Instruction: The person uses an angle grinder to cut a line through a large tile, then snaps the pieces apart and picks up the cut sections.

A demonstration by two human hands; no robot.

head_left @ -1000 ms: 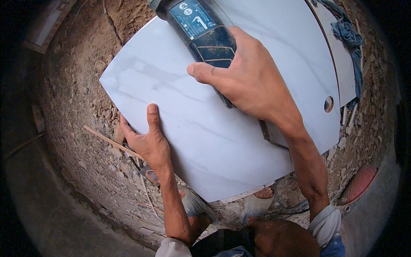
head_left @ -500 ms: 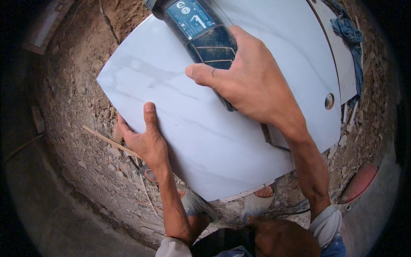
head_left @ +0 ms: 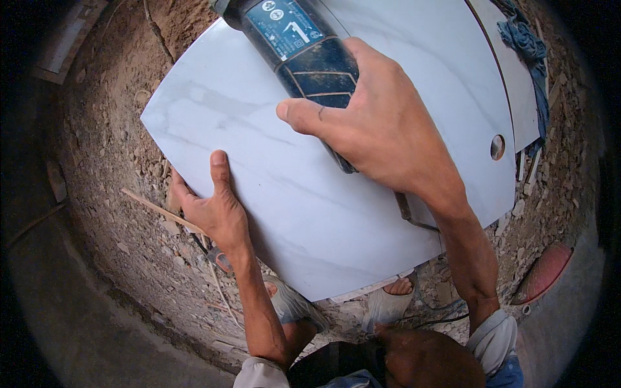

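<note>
Fingers of the right hand (head_left: 383,123) are gripping a dark-blue power tool (head_left: 314,68) over a white marbled slab (head_left: 323,242) (tips hiding from view); the left hand (head_left: 217,210) is clasping the slab's edge, thumb lying on top. Rubble (head_left: 116,174) is surrounding them.

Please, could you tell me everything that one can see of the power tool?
The power tool has a long, dusty body in dark blue and black, apparently plastic, with thin pale lines and a blue label with white symbols. It slants above the pale, grey-veined tile; the picture's upper edge cuts off its front end. The right hand grips its rear part. A dark cord shows behind that hand. Whether the tool touches the tile or is running cannot be told.
</note>
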